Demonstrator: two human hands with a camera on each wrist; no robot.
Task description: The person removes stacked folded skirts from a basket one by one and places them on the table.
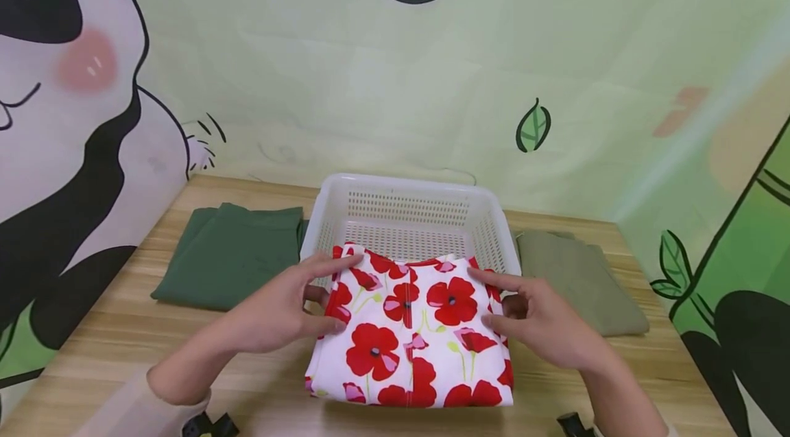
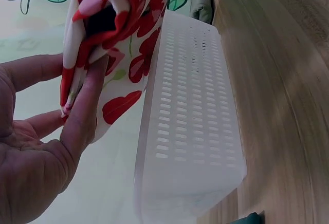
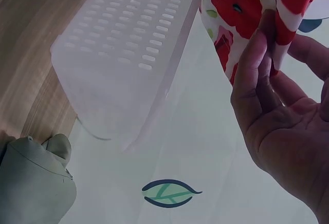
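Observation:
A folded white cloth with red poppies (image 1: pixel 407 334) is held up in front of and partly over the near rim of a white plastic basket (image 1: pixel 407 184). At its left edge my left hand (image 1: pixel 278 310) grips the folded layers, thumb on top and some fingers beneath. On the opposite edge my right hand (image 1: pixel 543 320) grips it the same way. In the left wrist view the rolled fold of the cloth (image 2: pixel 108 23) lies between thumb and fingers. The right wrist view shows the cloth (image 3: pixel 239 13) pinched beside the basket (image 3: pixel 123 70). The cloth hides the basket's near side.
A folded dark green cloth (image 1: pixel 237 255) lies on the wooden table (image 1: pixel 259 382) left of the basket. To the right lies a folded olive-grey cloth (image 1: pixel 577 279). A wall hanging with a panda and leaves (image 1: pixel 296 80) rises behind the table.

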